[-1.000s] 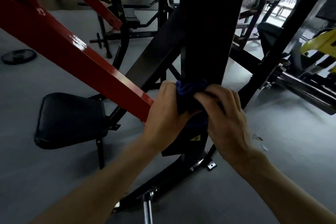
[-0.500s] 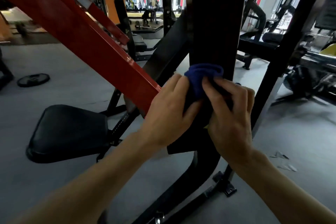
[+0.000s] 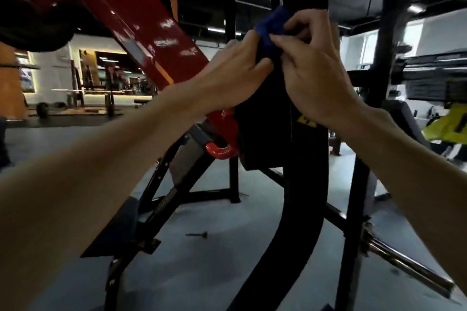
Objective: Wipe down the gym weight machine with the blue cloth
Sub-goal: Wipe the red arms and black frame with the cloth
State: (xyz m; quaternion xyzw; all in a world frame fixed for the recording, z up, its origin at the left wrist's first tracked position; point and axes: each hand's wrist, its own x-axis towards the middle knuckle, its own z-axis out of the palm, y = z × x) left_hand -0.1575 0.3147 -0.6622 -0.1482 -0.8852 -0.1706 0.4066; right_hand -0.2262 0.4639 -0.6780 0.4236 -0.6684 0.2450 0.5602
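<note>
blue cloth (image 3: 271, 30) mostly hidden btwn hands; red arm (image 3: 141, 30) lettering blurred, top cut off.

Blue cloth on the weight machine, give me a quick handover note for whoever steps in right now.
Left hand: holds the blue cloth from the left, pressing it to the black upright post.
Right hand: fingers pinch the cloth from the right.
Cloth: bunched between both hands, high on the post, above the yellow sticker.
Red arm: slants down to the left of the post, not touched by the cloth now.
Done: cannot tell how much of the post is clean.
Left: probably the post above the cloth, the red arm and the rest of the frame.
</note>
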